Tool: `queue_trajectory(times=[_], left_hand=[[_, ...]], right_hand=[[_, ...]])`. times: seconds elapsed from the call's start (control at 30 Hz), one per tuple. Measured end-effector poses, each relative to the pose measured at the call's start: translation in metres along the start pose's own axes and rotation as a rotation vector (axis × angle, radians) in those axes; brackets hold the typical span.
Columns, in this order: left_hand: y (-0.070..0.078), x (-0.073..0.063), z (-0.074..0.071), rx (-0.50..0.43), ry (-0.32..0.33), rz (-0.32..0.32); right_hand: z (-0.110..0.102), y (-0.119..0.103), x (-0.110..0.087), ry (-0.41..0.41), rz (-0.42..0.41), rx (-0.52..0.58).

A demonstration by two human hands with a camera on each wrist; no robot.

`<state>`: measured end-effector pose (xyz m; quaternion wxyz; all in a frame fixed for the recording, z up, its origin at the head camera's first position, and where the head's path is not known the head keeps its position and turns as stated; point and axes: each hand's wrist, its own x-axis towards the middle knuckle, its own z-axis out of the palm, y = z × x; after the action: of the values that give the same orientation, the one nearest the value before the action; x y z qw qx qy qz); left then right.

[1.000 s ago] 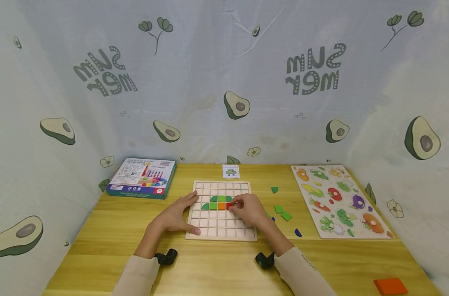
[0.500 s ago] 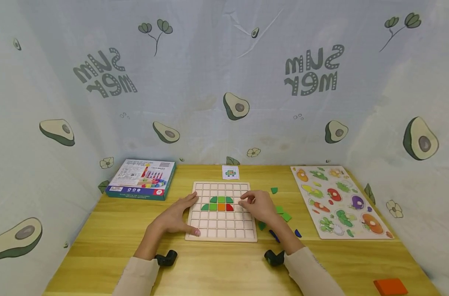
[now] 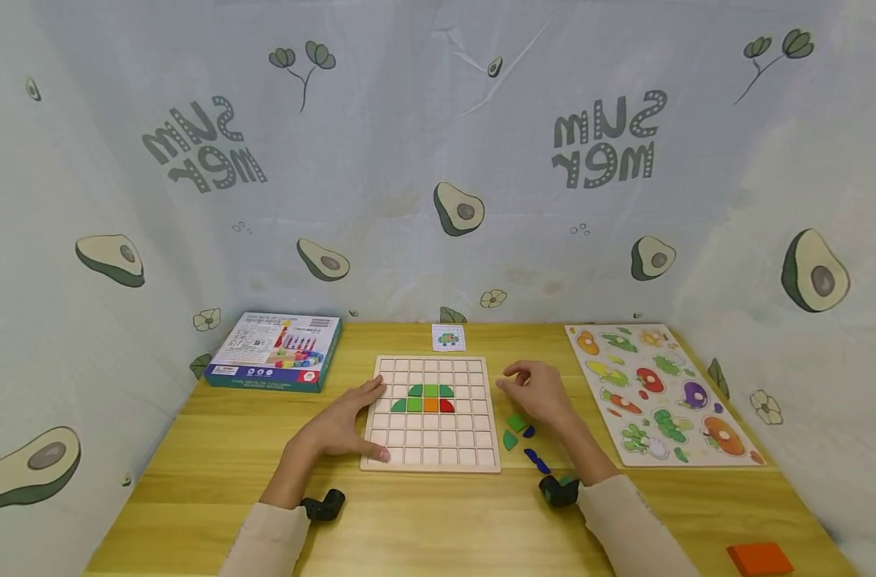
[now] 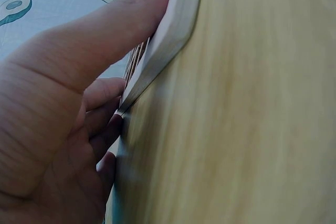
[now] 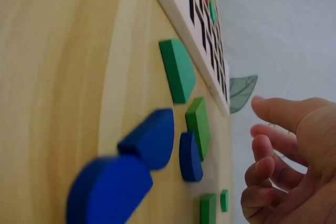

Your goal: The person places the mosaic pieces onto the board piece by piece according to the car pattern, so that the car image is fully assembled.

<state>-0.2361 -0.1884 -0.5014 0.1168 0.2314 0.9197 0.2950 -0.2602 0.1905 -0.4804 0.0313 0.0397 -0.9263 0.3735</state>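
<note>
The right hand (image 3: 538, 393) hangs just off the grid board (image 3: 435, 437) at three o'clock, fingers loosely curled, thumb apart from the fingertips. At nine o'clock the left hand (image 3: 340, 421) rests against the board's edge, thumb and fingers spread along it. Near the board's middle sit seven coloured pieces (image 3: 414, 405): three green above; two green, one orange and one red below. On the table (image 3: 423, 521), at four o'clock, lie a green square (image 3: 517, 422), a green quarter-round (image 3: 510, 440) and blue half-rounds (image 3: 542, 466). Farther out are a picture card (image 3: 448, 337) at twelve, a box (image 3: 273, 353) at ten, a vegetable puzzle (image 3: 664, 399) at three and an orange block (image 3: 760, 559) at four.
</note>
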Motion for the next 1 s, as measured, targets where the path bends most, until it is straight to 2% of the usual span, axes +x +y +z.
queue_trajectory(times=[0.33,0.6,0.83,1.0], left_hand=[[-0.003,0.001,0.001,0.001,0.004,-0.008],[-0.002,0.001,0.002,0.002,0.001,-0.008],[-0.003,0.0,0.002,0.003,0.002,0.003],[-0.003,0.0,0.001,0.001,0.004,-0.001]], right_hand=[[-0.013,0.025,0.006,0.047,0.039,-0.029],[-0.021,0.031,0.009,0.095,0.17,-0.039],[-0.023,0.034,0.011,0.07,0.23,-0.061],[-0.021,0.036,0.014,0.039,0.222,-0.07]])
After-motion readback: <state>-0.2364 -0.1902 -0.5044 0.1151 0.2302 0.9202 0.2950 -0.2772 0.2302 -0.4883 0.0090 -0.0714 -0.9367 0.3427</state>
